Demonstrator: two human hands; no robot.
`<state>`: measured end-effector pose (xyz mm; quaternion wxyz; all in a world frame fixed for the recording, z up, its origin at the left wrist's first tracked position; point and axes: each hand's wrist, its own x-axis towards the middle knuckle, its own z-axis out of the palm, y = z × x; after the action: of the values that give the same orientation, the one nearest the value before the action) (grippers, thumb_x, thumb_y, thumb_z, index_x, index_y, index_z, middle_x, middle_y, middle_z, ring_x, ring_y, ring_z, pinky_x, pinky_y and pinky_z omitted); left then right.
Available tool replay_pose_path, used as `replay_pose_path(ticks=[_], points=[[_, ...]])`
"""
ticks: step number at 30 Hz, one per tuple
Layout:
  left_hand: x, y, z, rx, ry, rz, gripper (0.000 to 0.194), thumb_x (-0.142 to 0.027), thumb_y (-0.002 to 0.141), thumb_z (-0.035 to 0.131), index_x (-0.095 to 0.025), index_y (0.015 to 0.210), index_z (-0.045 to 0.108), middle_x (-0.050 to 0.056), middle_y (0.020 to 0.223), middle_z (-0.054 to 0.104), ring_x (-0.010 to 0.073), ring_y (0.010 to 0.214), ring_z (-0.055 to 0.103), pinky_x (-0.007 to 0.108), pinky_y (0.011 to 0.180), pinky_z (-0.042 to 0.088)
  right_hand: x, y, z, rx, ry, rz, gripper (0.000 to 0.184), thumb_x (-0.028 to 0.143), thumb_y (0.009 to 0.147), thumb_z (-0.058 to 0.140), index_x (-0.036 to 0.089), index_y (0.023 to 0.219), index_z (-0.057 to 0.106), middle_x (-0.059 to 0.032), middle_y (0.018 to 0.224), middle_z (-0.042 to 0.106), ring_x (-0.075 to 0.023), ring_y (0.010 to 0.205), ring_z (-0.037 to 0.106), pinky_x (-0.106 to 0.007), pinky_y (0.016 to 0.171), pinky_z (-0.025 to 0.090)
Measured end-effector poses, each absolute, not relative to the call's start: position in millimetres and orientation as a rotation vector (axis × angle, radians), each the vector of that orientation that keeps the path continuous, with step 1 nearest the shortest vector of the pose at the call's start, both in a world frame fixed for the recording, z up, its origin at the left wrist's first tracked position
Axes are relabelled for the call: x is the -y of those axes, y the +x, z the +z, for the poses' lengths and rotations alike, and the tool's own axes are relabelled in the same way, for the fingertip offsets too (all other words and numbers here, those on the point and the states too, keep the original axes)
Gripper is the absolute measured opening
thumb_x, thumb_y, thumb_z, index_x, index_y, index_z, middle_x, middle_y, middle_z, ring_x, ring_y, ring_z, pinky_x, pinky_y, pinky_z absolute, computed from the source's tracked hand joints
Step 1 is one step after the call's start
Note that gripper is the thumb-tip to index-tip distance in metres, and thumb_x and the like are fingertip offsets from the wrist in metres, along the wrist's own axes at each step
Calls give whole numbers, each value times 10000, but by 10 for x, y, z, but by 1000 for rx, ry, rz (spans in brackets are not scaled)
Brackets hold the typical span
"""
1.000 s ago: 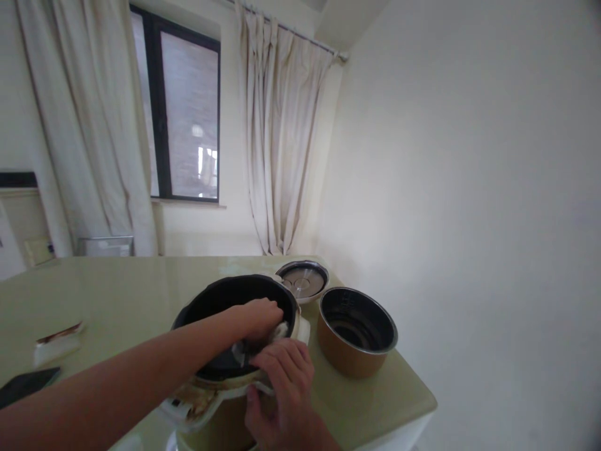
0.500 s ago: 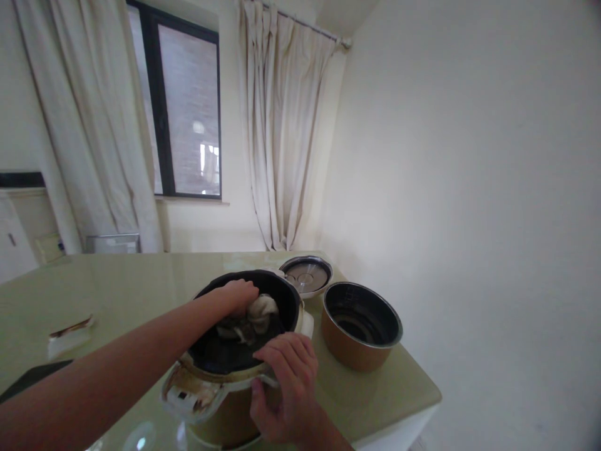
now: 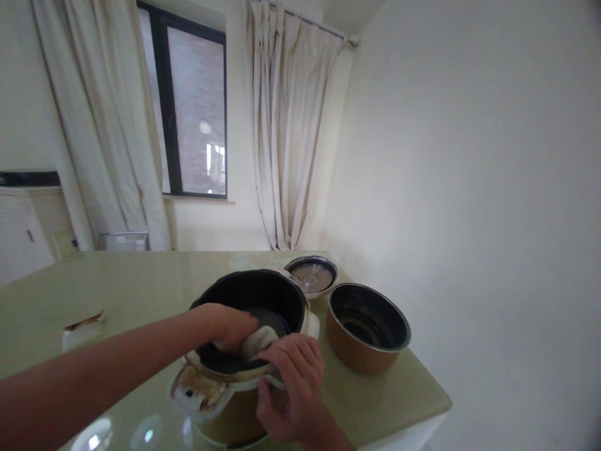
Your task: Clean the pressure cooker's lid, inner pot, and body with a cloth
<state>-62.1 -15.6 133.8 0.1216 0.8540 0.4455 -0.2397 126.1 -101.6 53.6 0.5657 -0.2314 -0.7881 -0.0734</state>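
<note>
A gold-and-white rice cooker body stands on the glossy green table with its black cavity open. My left hand is inside the cavity, closed on a pale cloth pressed against the near inner wall. My right hand grips the cooker's front rim and side, thumb low on the outer wall, fingers curled over the edge.
The loose inner pot, bronze outside and dark inside, sits to the right of the cooker. A round metal inner lid lies behind it. A small white packet rests at the left. Curtains and a window fill the back wall.
My left hand has dragged the cloth from the far side of the cavity round to the near wall. My right hand has kept its hold on the rim.
</note>
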Motion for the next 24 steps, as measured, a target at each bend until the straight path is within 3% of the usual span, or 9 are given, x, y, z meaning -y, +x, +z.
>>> replay_pose_path(ticks=[3,6,10,17,21,24], points=[[68,-871,1383,-1490,2484,-781,461,-123,699,747,-158,1157,797,237,1245,783,401,1116,779,453,875,653,1034,1258,543,1858,-549,-165,289,213,837,569,211,1122,617,-58,924,710,-236,866,681,-421,803,490],[-138,-835,1384,-1586,2615,-677,421,-149,759,740,-176,1174,802,241,1291,762,421,1183,751,507,956,632,1049,1251,540,1859,-568,-141,287,214,831,566,214,1114,616,-54,929,705,-234,881,679,-420,821,492],[-402,-413,1323,-1587,2722,-556,406,-149,819,725,-110,1220,780,296,1321,726,450,1236,717,545,1000,608,1041,1233,520,1835,-585,-144,283,228,820,557,218,1096,615,-49,918,702,-233,871,671,-420,816,482],[-268,40,1168,-1330,2847,-410,344,-193,805,771,-139,1144,790,242,1247,770,383,1186,749,462,1016,602,1005,1244,516,1843,-571,-175,253,227,843,548,215,1088,609,-58,912,711,-235,865,681,-415,792,485],[-17,-269,1138,-1244,2753,-501,441,-216,679,858,-178,1114,792,205,1226,788,373,1147,759,436,967,618,994,1268,524,1852,-539,-201,270,219,846,566,211,1109,624,-57,907,716,-237,856,682,-415,785,491],[54,-667,1183,-1266,2530,-661,338,-216,696,817,-201,1034,805,163,1101,826,341,1019,791,411,873,637,994,1274,533,1860,-534,-200,281,219,848,570,209,1124,624,-64,924,719,-241,862,687,-424,797,498]])
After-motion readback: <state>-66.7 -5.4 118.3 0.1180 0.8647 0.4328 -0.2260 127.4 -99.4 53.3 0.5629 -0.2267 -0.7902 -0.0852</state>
